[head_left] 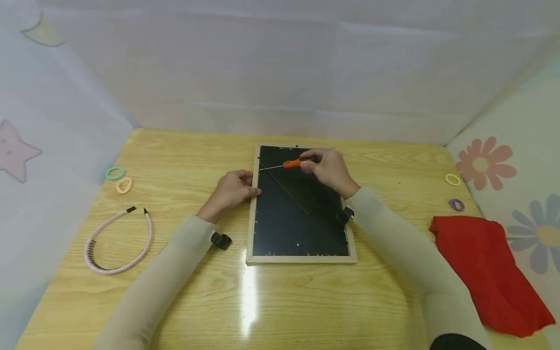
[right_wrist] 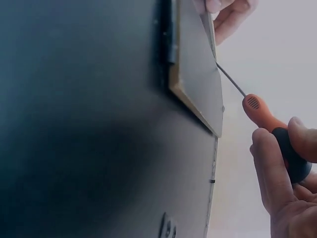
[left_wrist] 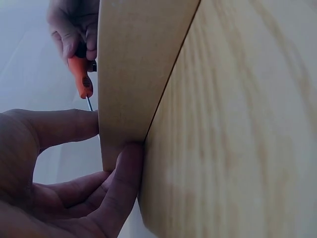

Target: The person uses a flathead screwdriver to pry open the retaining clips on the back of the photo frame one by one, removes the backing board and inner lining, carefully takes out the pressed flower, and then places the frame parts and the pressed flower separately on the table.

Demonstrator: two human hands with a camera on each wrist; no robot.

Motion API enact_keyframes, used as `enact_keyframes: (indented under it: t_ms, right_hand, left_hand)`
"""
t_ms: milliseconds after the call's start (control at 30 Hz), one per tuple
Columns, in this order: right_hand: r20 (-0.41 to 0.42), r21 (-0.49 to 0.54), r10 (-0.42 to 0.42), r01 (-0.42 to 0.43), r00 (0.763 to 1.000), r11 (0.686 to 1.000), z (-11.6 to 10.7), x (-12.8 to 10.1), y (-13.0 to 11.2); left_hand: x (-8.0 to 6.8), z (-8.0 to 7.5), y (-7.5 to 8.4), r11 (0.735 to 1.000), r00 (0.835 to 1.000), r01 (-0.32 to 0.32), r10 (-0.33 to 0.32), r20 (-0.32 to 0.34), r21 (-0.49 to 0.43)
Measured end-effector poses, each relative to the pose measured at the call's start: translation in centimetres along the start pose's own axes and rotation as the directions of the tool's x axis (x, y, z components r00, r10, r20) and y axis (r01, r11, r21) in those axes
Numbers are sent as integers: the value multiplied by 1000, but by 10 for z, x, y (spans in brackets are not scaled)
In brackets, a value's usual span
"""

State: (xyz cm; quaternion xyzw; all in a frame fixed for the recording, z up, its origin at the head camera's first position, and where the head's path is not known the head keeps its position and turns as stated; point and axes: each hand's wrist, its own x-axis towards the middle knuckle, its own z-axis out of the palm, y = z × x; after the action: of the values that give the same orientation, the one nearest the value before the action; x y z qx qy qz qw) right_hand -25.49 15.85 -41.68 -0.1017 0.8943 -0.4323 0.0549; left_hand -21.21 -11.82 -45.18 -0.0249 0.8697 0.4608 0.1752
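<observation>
A picture frame [head_left: 302, 259] with a pale wooden border lies back side up on the table. Its black backing panel [head_left: 280, 228] carries a slanting black stand leg [head_left: 292, 190], seen close in the right wrist view. My left hand [head_left: 232, 190] pinches the frame's left border, thumb and fingers on either side of the wood. My right hand [head_left: 330, 167] holds a screwdriver [head_left: 292, 163] by its orange and black handle. The thin metal shaft points left, its tip right at the inside of the left border, near the top of the stand leg.
On the left lie a pink headband [head_left: 148, 238] with comb teeth, a green hair tie [head_left: 108, 173] and an orange one [head_left: 118, 188]. To the right are a yellow hair tie [head_left: 447, 181], a purple one [head_left: 457, 208] and a red cloth [head_left: 485, 272]. Fabric walls enclose the table [head_left: 197, 150].
</observation>
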Motion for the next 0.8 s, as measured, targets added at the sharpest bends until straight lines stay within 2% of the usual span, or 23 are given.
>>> enact_keyframes:
  t_ms: [100, 267, 467, 533, 667, 800]
  right_hand:
    - [-5, 7, -16, 16, 1000, 1000, 1, 4, -5]
    - [-24, -30, -116, 115, 993, 993, 5, 12, -28]
    - [-9, -131, -263, 260, 965, 957, 15, 22, -71]
    - [17, -192, -329, 326, 944, 926, 21, 24, -85]
    - [83, -323, -445, 446, 892, 835, 38, 26, -110]
    - [143, -417, -495, 506, 857, 755, 55, 24, -130]
  left_hand:
    - [0, -2, -1, 1000, 1000, 12, -12, -4, -7]
    - [-2, -5, -2, 1000, 1000, 11, -11, -3, -6]
    - [-2, -6, -3, 1000, 1000, 1, -1, -4, -10]
    - [-2, -5, -3, 1000, 1000, -3, 3, 0, -11]
    - [-4, -4, -3, 1000, 1000, -13, 13, 9, -16]
    - [-6, -3, -3, 1000, 1000, -26, 26, 6, 10]
